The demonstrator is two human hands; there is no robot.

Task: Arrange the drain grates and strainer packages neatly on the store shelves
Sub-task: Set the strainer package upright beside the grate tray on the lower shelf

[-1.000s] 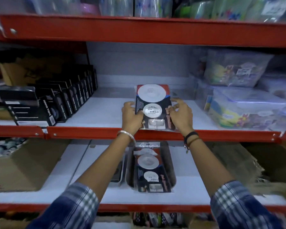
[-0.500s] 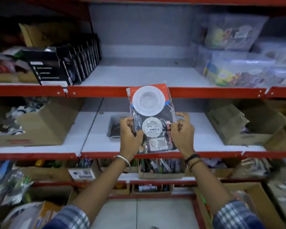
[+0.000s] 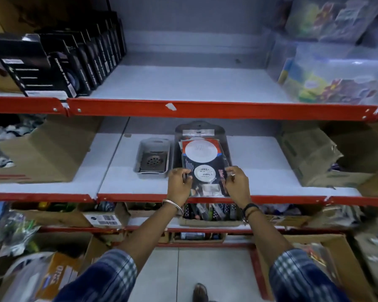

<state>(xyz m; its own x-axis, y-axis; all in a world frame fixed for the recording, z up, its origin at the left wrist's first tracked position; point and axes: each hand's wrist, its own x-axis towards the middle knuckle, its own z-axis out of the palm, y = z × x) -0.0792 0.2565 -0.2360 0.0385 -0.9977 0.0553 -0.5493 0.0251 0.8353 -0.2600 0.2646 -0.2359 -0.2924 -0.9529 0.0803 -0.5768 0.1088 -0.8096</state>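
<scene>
Red-edged middle shelf (image 3: 271, 149); grey tray (image 3: 140, 158) holding drain grate (image 3: 152, 162); left hand (image 3: 179, 184), right hand (image 3: 238, 184) gripping strainer package (image 3: 202, 162) sides.

I'm looking at a shop aisle: red-edged metal shelves (image 3: 205, 110) with white decks, stacked in tiers. A row of identical black retail boxes (image 3: 74, 59) faces out, open cardboard stock cartons (image 3: 46, 153) sit on the decks, and a carded strainer package (image 3: 203, 166) carries a round price sticker.
</scene>
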